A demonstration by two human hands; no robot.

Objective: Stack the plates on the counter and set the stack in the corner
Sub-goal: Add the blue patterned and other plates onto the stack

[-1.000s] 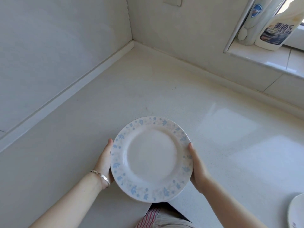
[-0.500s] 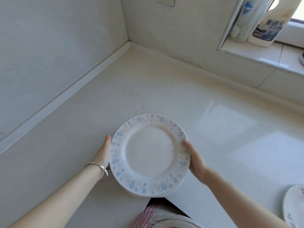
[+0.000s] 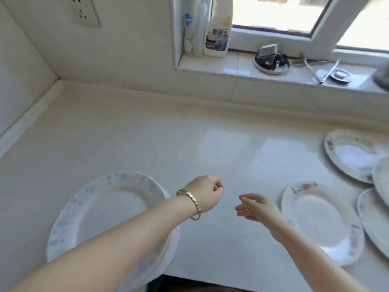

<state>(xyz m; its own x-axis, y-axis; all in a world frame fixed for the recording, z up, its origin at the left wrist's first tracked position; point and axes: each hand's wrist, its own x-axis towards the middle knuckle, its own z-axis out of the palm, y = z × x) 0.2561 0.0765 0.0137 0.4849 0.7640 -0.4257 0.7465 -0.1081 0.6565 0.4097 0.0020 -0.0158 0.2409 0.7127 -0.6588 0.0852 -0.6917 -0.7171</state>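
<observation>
A: What surrounds the work area?

B: A white counter [image 3: 189, 144] meets two walls, its corner [image 3: 60, 83] at 11 o'clock. A wall socket [image 3: 83, 11] sits above that corner. On the window sill [image 3: 242, 69] at 12 o'clock stand two cleaning bottles [image 3: 217, 32]; further toward 1 o'clock lie a round dish of dark items [image 3: 271, 62] and some metal utensils [image 3: 324, 70], blurred.

A: And the plates?

B: A blue-flowered plate [image 3: 101, 207] lies at 8 o'clock, near the front edge, with another rim showing beneath it. A pink-flowered plate [image 3: 322, 220] lies at 4 o'clock. Three more plates crowd the right edge: one at 3 o'clock [image 3: 353, 154], and two partly cut off [image 3: 381, 182] [image 3: 372, 220]. None is in the corner.

A: Does anything block the view?

B: The left forearm crosses the blue-flowered plate.

A: How are the hands posed?

B: The left hand [image 3: 208, 192], with a bracelet [image 3: 191, 202] at the wrist, is loosely curled, holding nothing. The right hand [image 3: 256, 207] has its fingers spread apart and empty, just beside the pink-flowered plate.
</observation>
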